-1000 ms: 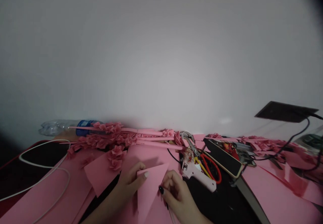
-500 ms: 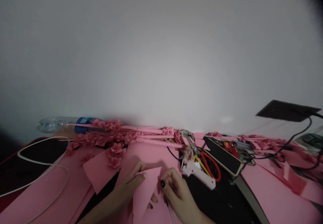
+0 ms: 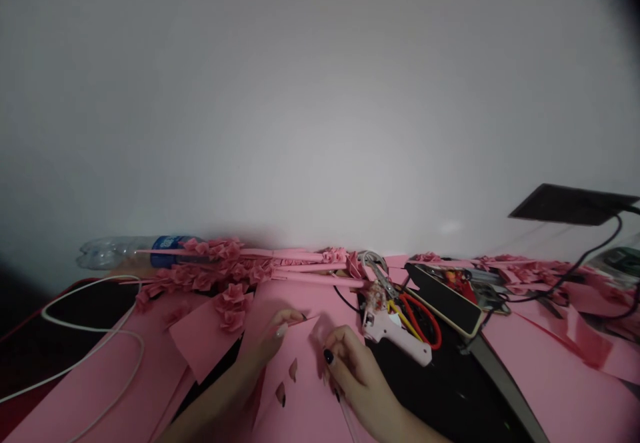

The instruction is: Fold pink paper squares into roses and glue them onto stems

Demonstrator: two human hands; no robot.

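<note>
Low in the middle, my left hand [image 3: 273, 343] is closed on a small piece of pink paper [image 3: 303, 324], pinching its upper edge between thumb and finger. Two more of its fingertips show lower down against the pink. My right hand [image 3: 353, 376] is beside it with curled fingers, closed around a thin pale stick [image 3: 349, 420] that points down toward me. Its fingertips are close to the paper's right corner; whether they touch it I cannot tell. A large pink sheet [image 3: 270, 296] lies beneath both hands.
Right of my hands lie a white glue gun [image 3: 397, 340], red-handled scissors [image 3: 425, 323] and a phone [image 3: 447, 300]. Pink paper flowers [image 3: 233, 306] and a plastic bottle [image 3: 120, 251] line the wall. A white cable [image 3: 93, 328] loops at left; a dark panel [image 3: 565, 204] stands out at right.
The piece of paper in my left hand has tilted, so its broad folded face no longer shows. The left thumb and finger have moved up slightly. My right hand has barely shifted.
</note>
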